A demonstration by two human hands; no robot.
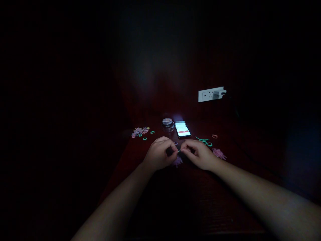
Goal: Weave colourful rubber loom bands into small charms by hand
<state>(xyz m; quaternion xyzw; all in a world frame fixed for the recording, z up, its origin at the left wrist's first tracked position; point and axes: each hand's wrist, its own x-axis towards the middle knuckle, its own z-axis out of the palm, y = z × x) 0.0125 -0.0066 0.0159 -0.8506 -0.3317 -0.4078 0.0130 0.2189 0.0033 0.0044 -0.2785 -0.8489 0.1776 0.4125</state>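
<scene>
Over the dark red table, my left hand (160, 152) and my right hand (198, 154) meet almost fingertip to fingertip, both closed in a pinch. A tiny pale bluish piece (179, 151) shows between them, too small and dim to name. Just below the fingertips lies a pile of thin purple strips (178, 162), partly hidden by my left hand. A small light ring (176, 143) rests behind the gap between the hands. Beside my right wrist is a pile of pink strips (219, 154), with green strips and rings (204, 141) a little farther back.
A heap of coloured rings (140, 131) lies at the back left, with loose green rings near it. Behind my hands stand a clear round jar (168, 124) and a lit phone (183, 130). An orange piece (215, 136) is at right. A wall socket (210, 94) holds a plug and cord.
</scene>
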